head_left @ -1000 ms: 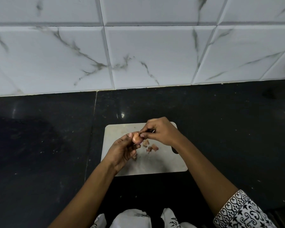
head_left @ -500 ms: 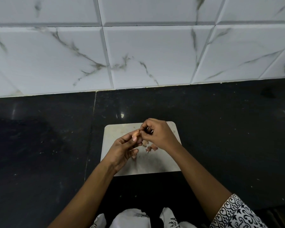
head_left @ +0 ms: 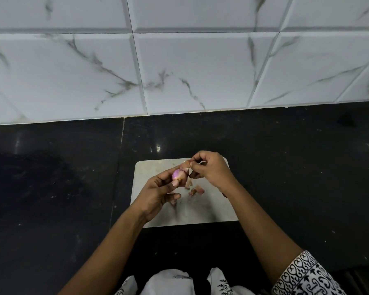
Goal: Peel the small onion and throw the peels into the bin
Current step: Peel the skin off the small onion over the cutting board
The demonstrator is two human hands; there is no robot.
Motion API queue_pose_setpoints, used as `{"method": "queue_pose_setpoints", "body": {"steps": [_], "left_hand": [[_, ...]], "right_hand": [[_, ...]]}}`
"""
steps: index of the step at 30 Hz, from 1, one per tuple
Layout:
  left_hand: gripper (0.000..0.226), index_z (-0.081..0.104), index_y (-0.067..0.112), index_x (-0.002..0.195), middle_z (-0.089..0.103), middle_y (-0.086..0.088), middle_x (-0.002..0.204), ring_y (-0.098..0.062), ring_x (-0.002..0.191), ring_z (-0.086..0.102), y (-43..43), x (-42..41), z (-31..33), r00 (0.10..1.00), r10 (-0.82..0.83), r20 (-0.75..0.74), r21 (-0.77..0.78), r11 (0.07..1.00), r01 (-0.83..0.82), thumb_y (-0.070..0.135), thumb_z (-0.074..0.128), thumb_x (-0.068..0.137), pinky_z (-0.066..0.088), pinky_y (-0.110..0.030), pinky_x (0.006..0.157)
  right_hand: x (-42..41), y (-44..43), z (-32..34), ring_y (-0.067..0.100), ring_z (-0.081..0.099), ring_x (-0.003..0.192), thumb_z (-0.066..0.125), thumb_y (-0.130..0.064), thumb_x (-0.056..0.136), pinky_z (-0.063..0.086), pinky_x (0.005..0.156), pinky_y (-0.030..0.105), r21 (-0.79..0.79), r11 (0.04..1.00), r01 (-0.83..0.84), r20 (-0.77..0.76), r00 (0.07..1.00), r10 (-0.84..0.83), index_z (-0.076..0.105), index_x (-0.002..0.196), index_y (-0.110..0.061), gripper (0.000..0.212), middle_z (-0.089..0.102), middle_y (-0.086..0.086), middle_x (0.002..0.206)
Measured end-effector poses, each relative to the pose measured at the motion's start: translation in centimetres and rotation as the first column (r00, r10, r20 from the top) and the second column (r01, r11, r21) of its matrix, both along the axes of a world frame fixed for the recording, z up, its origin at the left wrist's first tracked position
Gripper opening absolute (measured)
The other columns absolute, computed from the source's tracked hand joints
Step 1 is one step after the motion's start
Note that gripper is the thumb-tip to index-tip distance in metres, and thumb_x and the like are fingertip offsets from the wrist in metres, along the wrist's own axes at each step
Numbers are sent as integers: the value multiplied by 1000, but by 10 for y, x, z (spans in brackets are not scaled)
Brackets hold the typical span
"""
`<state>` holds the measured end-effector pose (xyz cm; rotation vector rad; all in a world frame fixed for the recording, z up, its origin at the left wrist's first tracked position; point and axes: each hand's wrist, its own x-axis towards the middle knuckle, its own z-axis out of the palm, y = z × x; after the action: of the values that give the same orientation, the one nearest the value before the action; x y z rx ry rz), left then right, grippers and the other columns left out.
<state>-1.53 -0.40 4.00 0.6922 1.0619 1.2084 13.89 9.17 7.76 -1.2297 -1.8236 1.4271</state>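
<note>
Your left hand (head_left: 158, 194) holds the onion (head_left: 178, 175) above the cutting board (head_left: 213, 211). Its grip is closed round the lower part, thumb and fingertips curled against the sides, so the pink, already bare top shows between them. Your right hand (head_left: 211, 170) sits just beside it, on the far right side. Its grip is a tight pinch: thumb and forefinger are pressed together on a pale brown peel (head_left: 185, 165) that is attached to the onion's upper edge, and the other fingers are curled in. A few peel scraps (head_left: 195, 189) lie on the board below your hands. The board rests flat on the dark counter (head_left: 296, 167).
</note>
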Motion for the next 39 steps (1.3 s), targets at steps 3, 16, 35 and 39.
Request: {"method": "queue_pose_setpoints", "body": {"steps": [3, 16, 35, 39], "left_hand": [[39, 62, 14, 120, 70, -3, 105, -15, 91, 68, 1, 2, 1, 999, 37, 26, -30, 999, -36, -6, 46, 91, 56, -27, 61], [37, 62, 15, 117, 70, -10, 109, -13, 80, 71, -3, -1, -1, 884, 201, 421, -102, 979, -174, 16, 54, 80, 57, -19, 55], [34, 59, 18, 108, 66, -6, 110, -21, 96, 67, 2, 18, 5, 904, 386, -184, 141, 920, -364, 5, 70, 78, 56, -30, 70], [41, 59, 17, 112, 64, -3, 113, -21, 96, 67, 0, 21, 7, 866, 396, -304, 222, 914, -340, 4, 73, 76, 57, -29, 70]], "right_hand": [[2, -1, 0, 10, 68, 63, 67, -17, 84, 56, 58, 21, -83, 995, 50, -62, 997, -55, 64, 90, -3, 16, 65, 6, 81], [12, -4, -26, 11, 67, 71, 66, -8, 83, 58, 61, 25, 116, 981, 157, 177, 968, -176, 63, 82, -15, 7, 64, -3, 83], [-13, -34, 1, 8, 63, 74, 71, -26, 80, 50, 53, 18, 5, 1000, 12, -103, 995, -12, 65, 95, -29, 17, 66, -9, 93], [-12, -30, 3, 11, 66, 78, 67, -16, 84, 54, 58, 19, -19, 998, 62, -101, 993, -64, 69, 90, -21, 8, 66, -6, 90]]}}
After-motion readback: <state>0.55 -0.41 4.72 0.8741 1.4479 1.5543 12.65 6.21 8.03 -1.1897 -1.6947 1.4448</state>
